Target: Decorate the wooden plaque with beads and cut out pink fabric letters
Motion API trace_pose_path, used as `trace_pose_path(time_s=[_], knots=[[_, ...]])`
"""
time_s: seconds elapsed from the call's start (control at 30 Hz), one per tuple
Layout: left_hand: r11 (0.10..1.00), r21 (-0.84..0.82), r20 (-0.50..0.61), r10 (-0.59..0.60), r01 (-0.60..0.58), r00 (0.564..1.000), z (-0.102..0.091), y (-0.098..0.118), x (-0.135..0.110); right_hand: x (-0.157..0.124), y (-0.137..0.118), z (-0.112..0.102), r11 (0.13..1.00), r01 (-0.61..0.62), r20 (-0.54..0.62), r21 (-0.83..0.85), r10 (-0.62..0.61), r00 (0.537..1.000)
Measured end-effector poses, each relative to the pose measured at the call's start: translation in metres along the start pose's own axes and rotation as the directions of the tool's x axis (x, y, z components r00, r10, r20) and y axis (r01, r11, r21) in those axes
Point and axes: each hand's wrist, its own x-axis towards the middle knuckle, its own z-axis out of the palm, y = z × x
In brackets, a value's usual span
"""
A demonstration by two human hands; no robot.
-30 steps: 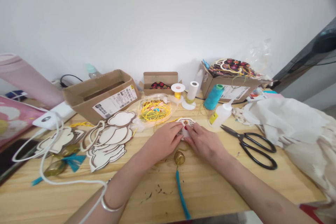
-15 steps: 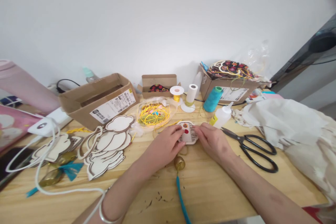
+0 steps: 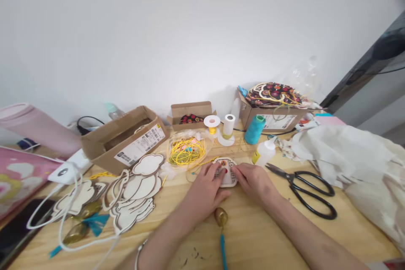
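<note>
A small pale wooden plaque (image 3: pixel 228 180) lies on the table, with fretwork cut along its sides and a red dot and an orange motif on its face. The fingers of my left hand (image 3: pixel 205 187) are bent over its left side and press on the face near the red dot. On the opposite edge, my right hand (image 3: pixel 253 178) pinches the plaque between thumb and fingers. A brass bell (image 3: pixel 220 217) rests just below it, and a blue tassel (image 3: pixel 223 249) runs from the bell toward me. My fingers hide part of the plaque.
Black scissors (image 3: pixel 292 177) and a white glue bottle (image 3: pixel 264 152) sit right of my hands. Left are wooden cutouts (image 3: pixel 136 209), a white cable (image 3: pixel 63 223) and an open carton (image 3: pixel 104 152). Behind are yellow cords (image 3: pixel 186 152), a teal thread cone (image 3: pixel 255 130) and a filled box (image 3: pixel 275 119).
My left fingers have slid further over the plaque's face, and the left thumb has come off its lower edge. The bell has turned slightly. The camera view has tilted upward.
</note>
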Motion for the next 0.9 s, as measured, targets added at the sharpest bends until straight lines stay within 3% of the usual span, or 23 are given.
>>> trace_pose_path(time_s=[0.17, 0.8, 0.9], knots=[[0.996, -0.071, -0.007, -0.046, 0.046, 0.999, -0.0022, 0.0006, 0.0015, 0.0010, -0.0031, -0.0026, 0.999, -0.009, 0.043, 0.046, 0.007, 0.999], [0.995, 0.077, -0.069, -0.066, 0.071, 0.995, -0.0006, 0.0006, 0.0068, 0.0005, -0.0009, 0.0001, 0.995, -0.080, 0.023, 0.054, 0.078, 0.997], [0.996, 0.068, -0.082, -0.057, 0.063, 0.995, -0.0038, 0.0007, 0.0073, 0.0011, -0.0055, 0.0001, 0.996, -0.083, 0.007, -0.024, 0.083, 0.997]])
